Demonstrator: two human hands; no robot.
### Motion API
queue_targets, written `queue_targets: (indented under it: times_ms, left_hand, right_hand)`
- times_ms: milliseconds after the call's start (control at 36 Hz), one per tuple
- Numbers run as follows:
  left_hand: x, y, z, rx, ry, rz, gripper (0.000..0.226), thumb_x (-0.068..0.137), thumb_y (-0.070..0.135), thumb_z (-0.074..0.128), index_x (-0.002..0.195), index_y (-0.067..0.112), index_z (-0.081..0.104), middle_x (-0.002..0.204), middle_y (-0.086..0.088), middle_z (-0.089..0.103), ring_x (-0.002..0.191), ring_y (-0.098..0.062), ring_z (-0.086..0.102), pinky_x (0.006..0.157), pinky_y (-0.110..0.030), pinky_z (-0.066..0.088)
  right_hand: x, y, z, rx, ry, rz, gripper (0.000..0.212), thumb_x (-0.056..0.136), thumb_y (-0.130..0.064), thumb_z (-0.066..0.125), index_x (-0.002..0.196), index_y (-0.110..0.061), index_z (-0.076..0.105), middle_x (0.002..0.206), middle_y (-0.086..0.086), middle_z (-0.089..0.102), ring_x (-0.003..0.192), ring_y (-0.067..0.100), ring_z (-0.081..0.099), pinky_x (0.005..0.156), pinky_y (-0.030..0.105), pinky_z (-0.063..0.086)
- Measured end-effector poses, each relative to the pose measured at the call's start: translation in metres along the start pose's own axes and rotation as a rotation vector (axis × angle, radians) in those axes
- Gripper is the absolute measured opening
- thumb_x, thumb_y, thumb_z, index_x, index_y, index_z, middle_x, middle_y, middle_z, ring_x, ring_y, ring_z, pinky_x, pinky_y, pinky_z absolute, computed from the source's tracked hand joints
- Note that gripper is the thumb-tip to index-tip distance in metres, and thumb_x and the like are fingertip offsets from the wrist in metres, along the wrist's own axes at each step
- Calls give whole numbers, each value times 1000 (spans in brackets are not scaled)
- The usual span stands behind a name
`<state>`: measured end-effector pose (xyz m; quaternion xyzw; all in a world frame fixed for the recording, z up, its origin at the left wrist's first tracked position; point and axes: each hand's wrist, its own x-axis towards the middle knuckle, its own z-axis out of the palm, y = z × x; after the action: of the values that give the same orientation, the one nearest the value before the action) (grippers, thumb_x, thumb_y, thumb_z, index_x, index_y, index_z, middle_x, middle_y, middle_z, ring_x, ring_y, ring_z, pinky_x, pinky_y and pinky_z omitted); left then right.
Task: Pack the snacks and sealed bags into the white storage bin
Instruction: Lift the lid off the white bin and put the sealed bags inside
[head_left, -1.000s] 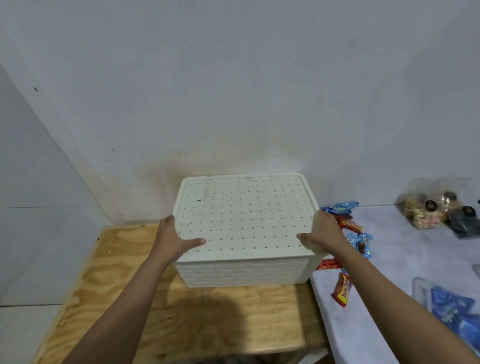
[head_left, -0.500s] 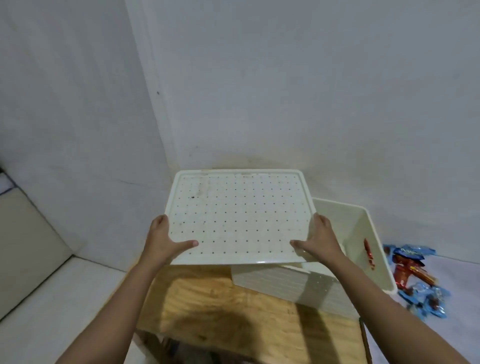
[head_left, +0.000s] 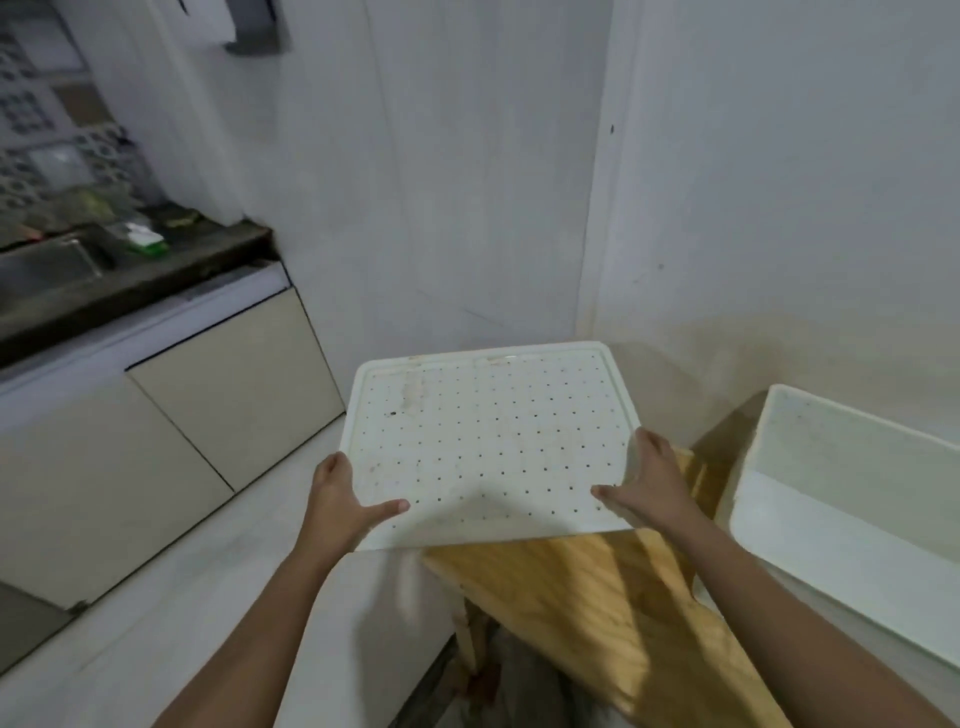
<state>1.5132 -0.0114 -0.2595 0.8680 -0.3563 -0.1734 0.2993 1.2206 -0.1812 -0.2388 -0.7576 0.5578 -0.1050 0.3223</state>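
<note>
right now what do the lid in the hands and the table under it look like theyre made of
Lid: looks like moulded plastic, off-white and matte, with a raised rim and rows of small dots, somewhat stained. Held by the left hand and right hand.
Table: seems to be plywood, judging by the bare swirling grain and a pale, slightly glossy finish.

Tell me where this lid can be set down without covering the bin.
Both hands, left hand and right hand, hold the perforated lid. Bare room: the wooden table top between lid and white storage bin, and the pale floor bordered by cabinet doors. The dark countertop looks crowded.
</note>
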Motion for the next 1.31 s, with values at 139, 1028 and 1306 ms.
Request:
queue_targets:
  times_ms: [139,1028,1306]
  left_hand:
    - [26,-40,3,12,-32,-26,95,54,43,86,126,3,38,143,-14,30,130,-28,33,106,-38,32]
    - [91,-61,150,-164,-340,189,109,55,36,87,140,9,24,140,-9,28,127,-23,34,103,-34,36]
    - [81,-42,133,-78,-370,170,98,66,39,80,140,9,23,144,-12,23,132,-29,27,106,-46,36]
  right_hand:
    - [17,-10,41,-11,-56,57,94,74,-33,76,141,-1,20,152,12,13,139,27,22,108,33,30]
    - [32,97,97,260,94,531,95,67,-11,77,142,-14,21,135,8,37,117,29,44,90,44,47]
    - [26,83,96,208,210,564,50,79,-2,63,124,1,41,123,22,50,110,35,51,89,40,44]
